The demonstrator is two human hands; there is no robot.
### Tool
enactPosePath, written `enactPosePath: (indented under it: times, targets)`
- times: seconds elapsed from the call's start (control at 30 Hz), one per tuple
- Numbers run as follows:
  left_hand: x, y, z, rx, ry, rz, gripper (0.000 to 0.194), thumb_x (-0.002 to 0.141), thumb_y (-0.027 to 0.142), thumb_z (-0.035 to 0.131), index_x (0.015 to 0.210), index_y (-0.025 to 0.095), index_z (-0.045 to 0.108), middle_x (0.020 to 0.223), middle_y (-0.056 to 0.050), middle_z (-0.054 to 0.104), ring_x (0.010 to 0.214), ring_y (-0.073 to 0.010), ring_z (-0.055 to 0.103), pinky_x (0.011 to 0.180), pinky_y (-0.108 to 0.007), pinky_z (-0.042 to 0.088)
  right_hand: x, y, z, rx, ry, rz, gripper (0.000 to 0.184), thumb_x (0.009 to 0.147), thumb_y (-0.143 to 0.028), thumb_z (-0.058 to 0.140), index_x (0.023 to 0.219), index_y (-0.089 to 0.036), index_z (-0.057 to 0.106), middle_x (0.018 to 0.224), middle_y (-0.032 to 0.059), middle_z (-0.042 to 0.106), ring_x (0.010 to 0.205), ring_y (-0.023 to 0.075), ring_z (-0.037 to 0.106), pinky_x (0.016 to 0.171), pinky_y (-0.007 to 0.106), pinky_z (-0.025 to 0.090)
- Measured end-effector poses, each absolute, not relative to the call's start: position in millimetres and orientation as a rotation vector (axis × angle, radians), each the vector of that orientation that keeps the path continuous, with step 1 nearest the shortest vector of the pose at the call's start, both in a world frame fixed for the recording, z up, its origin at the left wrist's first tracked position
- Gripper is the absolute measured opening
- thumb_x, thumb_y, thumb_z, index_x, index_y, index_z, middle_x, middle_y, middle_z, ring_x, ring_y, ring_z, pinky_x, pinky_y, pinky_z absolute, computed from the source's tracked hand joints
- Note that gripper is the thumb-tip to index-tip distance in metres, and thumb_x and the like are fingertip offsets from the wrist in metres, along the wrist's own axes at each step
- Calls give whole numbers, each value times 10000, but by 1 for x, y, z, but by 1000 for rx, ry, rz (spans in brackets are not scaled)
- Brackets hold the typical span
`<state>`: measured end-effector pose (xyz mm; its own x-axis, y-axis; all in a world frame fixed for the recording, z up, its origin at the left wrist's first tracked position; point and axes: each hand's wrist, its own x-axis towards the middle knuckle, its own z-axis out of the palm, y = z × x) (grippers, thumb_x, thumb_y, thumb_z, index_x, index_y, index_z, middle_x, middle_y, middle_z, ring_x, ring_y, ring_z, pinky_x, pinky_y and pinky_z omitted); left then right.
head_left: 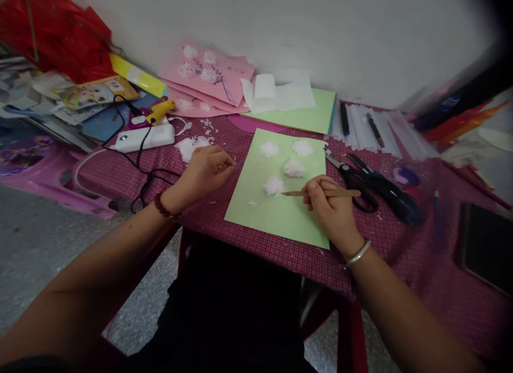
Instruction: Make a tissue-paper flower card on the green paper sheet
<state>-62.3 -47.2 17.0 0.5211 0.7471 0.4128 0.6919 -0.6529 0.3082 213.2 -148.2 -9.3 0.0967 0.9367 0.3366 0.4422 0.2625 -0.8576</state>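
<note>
My right hand (331, 207) grips a slim, pointed wooden stick (342, 193). Its tip touches or nearly touches the edge of a fluffy white paper tuft (274, 186) on a light green sheet (256, 218). Several such tufts sit on this sheet, among them a central one (294, 168), and a small white scrap (252, 203) lies at its lower left. Left of the sheet, my left hand (206, 172) is loosely closed beside torn white paper (191, 147). Whatever its curled fingers may hold is hidden.
Black scissors (360, 186) and a dark-handled tool (401, 204) lie right of the sheet. Pink cards (212, 74) and a white paper roll (265, 87) are behind. At left are a white power strip (146, 137), black cable (140, 172) and yellow glue gun (160, 111). A phone (487, 245) lies right.
</note>
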Motion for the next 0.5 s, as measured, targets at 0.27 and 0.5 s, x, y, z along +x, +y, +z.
enactPosePath:
  times: [0.27,0.5]
  targets:
    - [-54,-57,21,2612,1169,763,143,835,236,559,773,177,674,839,-41,683,835,-184,609,825,-325,417,210,-154,3,-1302,-1394,617,293,952,-347,477,707,-212,565,641,-28,524,518,103,500,482,240,395]
    - [-128,-30,31,2257,1610,925,113,760,219,568,751,151,658,768,-32,657,710,-147,569,676,-266,428,210,-156,-2,-1389,-1696,583,297,943,-351,493,685,-223,559,621,-17,553,558,146,539,545,288,402]
